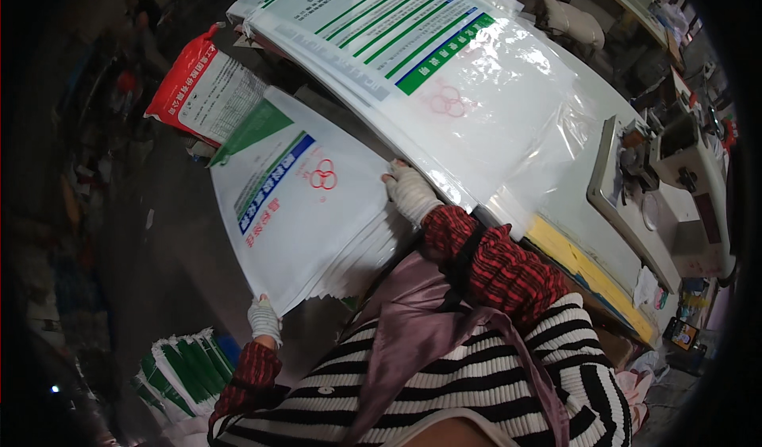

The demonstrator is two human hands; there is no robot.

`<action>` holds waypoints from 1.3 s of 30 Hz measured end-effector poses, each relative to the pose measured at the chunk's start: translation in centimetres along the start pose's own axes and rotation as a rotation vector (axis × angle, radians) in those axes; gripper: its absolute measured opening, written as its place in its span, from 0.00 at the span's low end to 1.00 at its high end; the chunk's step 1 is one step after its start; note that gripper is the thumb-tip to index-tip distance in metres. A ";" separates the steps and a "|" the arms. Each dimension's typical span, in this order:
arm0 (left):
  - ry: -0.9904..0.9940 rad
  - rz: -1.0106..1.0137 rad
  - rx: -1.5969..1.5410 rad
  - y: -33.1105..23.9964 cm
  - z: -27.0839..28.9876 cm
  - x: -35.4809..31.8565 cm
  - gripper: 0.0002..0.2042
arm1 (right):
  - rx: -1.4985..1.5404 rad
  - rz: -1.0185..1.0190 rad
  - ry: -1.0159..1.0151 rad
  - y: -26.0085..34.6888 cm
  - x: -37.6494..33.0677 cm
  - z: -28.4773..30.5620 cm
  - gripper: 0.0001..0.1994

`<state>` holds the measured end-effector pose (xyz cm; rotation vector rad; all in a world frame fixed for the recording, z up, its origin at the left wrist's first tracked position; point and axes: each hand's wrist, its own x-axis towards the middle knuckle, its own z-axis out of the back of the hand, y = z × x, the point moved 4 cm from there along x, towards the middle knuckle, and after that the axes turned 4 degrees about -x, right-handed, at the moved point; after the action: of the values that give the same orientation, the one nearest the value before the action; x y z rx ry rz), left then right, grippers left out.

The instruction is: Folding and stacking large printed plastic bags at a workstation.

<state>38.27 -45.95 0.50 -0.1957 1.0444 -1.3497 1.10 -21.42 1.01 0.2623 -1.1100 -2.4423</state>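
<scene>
Left hand (264,318): gloved in white, fingers clenched on the lower corner of a stack of white printed bags (305,217). The grip sits at the stack's near edge, where the layered bag ends fan out slightly. Above the glove, a red-and-black checked sleeve runs back toward the body.

Right hand (409,192): also gloved in white, fingers laid on the upper right edge of the same stack and curled over it; whether they pinch the edge or only press on it cannot be told. The same checked sleeve covers this forearm.

The stack of white printed bags is held between both hands, tilted, off the desk's front edge and in front of the person's torso. Its top face carries a green corner, a blue stripe and a red ring mark.

Just beyond the right hand, a larger pile of clear-wrapped white bags (444,74) with green and blue bars lies on the desk (583,209), overhanging its near edge. A yellow strip runs along the desk's front. At the desk's far right stands a sewing machine (675,161), well apart from both hands.

To the upper left of the held stack lies a red-and-white sack (202,90). Below the left hand, near the floor, stands a bundle of white and green bags (184,372). The person wears a black-and-white striped top under a mauve apron.
</scene>
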 end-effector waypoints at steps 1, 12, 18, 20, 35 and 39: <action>-0.010 0.053 -0.033 -0.6 -0.7 0.0 0.12 | -0.025 -0.022 0.069 -0.9 -0.4 -0.9 0.19; 0.236 0.100 0.244 0.6 -9.8 1.9 0.18 | -0.081 0.127 -0.186 -13.9 -3.5 -2.2 0.19; 0.393 -0.475 1.717 -9.9 -13.0 2.7 0.23 | -0.107 0.024 -0.016 -10.7 -1.8 -2.2 0.20; 0.146 -0.674 1.477 -14.3 -13.7 4.1 0.23 | -0.116 -0.028 0.025 -10.2 -2.8 -2.1 0.20; 0.594 -1.890 0.441 -25.1 -47.9 -36.9 0.19 | 0.653 -0.195 0.281 -10.2 -17.3 18.8 0.13; 0.882 -1.650 0.477 -24.9 -49.9 -33.7 0.12 | 0.910 -0.434 -0.284 -14.9 -15.7 24.4 0.11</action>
<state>-9.78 -2.28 5.75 -0.0600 1.1806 -3.3445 1.88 10.85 5.76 0.4718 -2.4705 -2.1612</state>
